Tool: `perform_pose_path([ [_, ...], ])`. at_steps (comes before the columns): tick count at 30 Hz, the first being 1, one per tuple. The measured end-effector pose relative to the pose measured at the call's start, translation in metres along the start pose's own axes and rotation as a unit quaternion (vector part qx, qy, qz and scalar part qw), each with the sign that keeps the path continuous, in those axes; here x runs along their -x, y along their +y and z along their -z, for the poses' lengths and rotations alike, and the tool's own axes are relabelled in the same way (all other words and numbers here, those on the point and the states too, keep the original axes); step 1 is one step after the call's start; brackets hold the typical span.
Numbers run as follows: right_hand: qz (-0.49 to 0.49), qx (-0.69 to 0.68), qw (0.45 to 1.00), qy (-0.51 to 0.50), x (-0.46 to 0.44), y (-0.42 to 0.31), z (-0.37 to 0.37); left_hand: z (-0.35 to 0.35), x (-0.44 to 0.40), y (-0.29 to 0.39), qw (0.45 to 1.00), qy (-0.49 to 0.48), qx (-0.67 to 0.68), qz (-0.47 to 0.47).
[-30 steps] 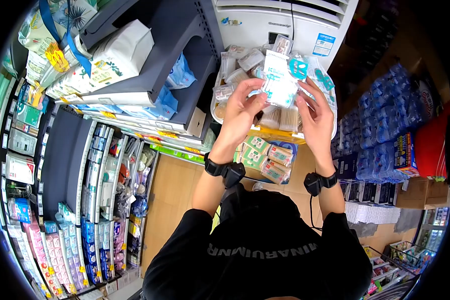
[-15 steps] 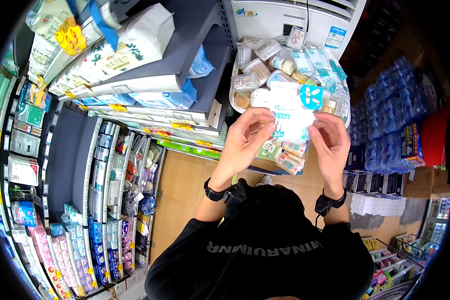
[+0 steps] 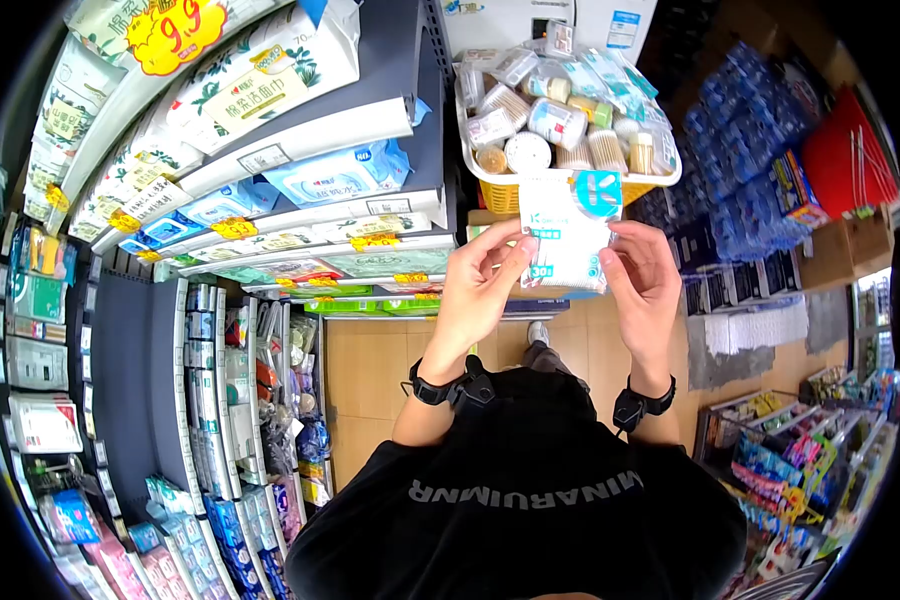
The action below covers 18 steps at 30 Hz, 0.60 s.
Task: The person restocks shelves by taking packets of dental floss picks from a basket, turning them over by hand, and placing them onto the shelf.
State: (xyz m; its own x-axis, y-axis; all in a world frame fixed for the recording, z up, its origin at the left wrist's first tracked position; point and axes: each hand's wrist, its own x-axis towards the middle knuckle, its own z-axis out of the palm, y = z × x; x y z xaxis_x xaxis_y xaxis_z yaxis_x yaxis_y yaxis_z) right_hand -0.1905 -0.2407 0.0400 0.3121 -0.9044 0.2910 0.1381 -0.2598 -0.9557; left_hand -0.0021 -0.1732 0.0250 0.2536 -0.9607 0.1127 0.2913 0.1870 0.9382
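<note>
"Where do we see the white pack [image 3: 568,250]?"

"We see it up in the air between the left hand [image 3: 488,278] and the right hand [image 3: 642,282], its printed face towards us. In our view its top overlaps the near edge of the yellow basket [image 3: 500,196]."

"And how do the fingers stand?"

"On the left, we see thumb and forefinger pinching the pack's left edge, the other fingers curled behind them. On the right, thumb and fingertips pinch the opposite edge."

"What marks do we make out on it?"

"A turquoise patch at its upper right corner, and a 30 near its lower left one."

"What does the basket carry?"

"We find a tub with a round white lid [image 3: 527,154] by the near edge, a tub of sticks [image 3: 641,154] at the near right corner, and clear-and-turquoise packets [image 3: 610,75] towards the far right corner."

"And to the left?"

"A shelf unit [image 3: 280,150]; we spot a blue packet of wipes [image 3: 337,174] near the right end of one shelf."
</note>
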Motion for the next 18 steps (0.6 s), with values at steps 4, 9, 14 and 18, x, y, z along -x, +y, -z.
perform_pose_path([
  [4,0.002,0.022,0.999,0.032,0.036,-0.007,-0.015,0.004,0.028,0.000,1.000,-0.011,0.014,0.005],
  [9,-0.017,0.036,0.997,0.065,0.072,-0.012,-0.022,0.005,0.055,-0.007,0.999,-0.036,0.026,0.029],
  [14,-0.009,0.038,0.997,0.065,0.084,-0.014,-0.013,-0.005,0.066,-0.016,0.998,-0.031,0.047,0.024],
  [18,-0.014,0.048,0.997,0.058,0.080,-0.015,0.004,-0.022,0.066,-0.013,0.999,-0.030,0.032,0.017],
])
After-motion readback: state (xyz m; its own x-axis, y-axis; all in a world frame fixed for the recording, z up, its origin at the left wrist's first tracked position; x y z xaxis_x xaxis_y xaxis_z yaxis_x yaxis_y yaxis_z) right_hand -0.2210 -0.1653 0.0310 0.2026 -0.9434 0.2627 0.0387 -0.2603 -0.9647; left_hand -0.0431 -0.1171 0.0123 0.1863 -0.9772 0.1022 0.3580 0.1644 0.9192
